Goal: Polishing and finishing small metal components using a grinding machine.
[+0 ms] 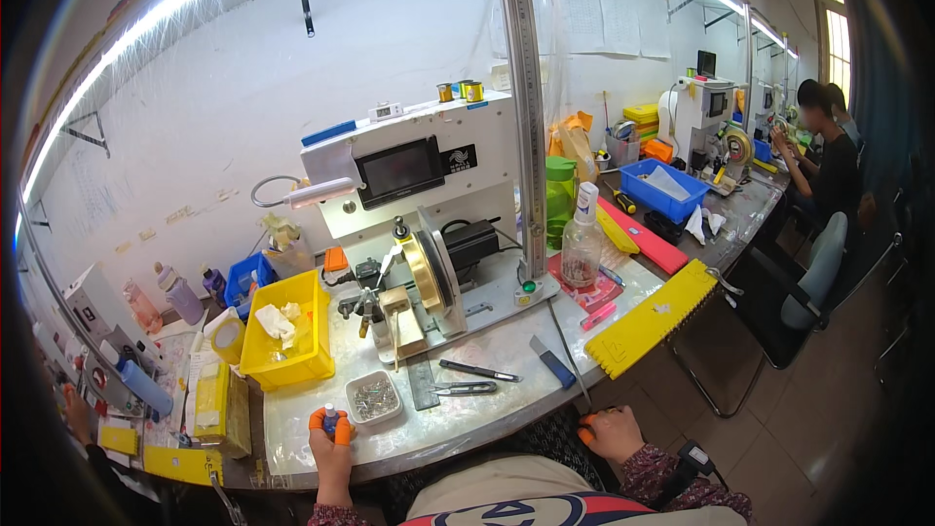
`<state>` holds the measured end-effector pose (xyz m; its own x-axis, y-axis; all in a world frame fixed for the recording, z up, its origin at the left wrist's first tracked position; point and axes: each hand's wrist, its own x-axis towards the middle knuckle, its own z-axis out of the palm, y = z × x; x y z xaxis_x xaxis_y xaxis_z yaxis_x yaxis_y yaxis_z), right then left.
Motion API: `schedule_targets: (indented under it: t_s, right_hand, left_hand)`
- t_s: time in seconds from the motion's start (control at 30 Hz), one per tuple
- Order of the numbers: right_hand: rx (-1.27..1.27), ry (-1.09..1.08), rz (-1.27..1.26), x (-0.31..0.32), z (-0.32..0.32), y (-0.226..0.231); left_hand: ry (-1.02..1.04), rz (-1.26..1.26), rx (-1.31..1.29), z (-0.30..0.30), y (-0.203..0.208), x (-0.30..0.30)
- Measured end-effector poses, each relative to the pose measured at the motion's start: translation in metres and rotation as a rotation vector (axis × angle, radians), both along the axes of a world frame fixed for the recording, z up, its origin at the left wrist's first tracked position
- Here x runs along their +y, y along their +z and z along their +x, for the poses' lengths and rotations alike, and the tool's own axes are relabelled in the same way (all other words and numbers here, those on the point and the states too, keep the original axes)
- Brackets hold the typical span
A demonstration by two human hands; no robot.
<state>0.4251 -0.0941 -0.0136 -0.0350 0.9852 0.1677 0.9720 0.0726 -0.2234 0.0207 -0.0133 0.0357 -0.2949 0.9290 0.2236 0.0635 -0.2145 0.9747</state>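
Note:
My left hand [332,450], with orange finger cots, is closed around a small blue-capped bottle [331,418] at the table's front edge. Just beside it stands a square white dish [374,397] full of tiny metal pieces. My right hand [614,432] is off the table's front edge, its fingers curled in and wearing orange cots too. Whatever may be between those fingers is too small to make out. Tweezers [466,389], a black pen-like tool [479,370] and a flat steel ruler [423,383] lie behind the dish. A blue-handled blade [553,364] rests nearer my right hand.
A white bench machine [409,185] with a brass wheel [421,268] stands ahead. To its left is a yellow bin [321,336]; a clear bottle [581,251] and a long yellow tray [653,319] are to its right. Another person [833,166] sits far right; a hand [76,416] shows far left.

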Motion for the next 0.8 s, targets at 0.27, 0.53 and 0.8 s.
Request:
schedule_targets:
  t_s: [0.27, 0.53, 0.8]
  right_hand:
    - [0.001, 0.008, -0.006, 0.0015, -0.0006, -0.0011]
    - [0.006, 0.001, 0.015, 0.0005, -0.0007, -0.0011]
    - [-0.004, 0.005, 0.000, 0.0006, -0.0004, -0.0004]
  left_hand:
    - [-0.001, -0.001, 0.002, -0.0015, 0.0007, -0.0017]
    - [0.001, 0.008, 0.016, -0.0019, -0.0012, -0.0004]
    - [0.002, 0.000, 0.028, -0.0020, -0.0017, 0.0001]
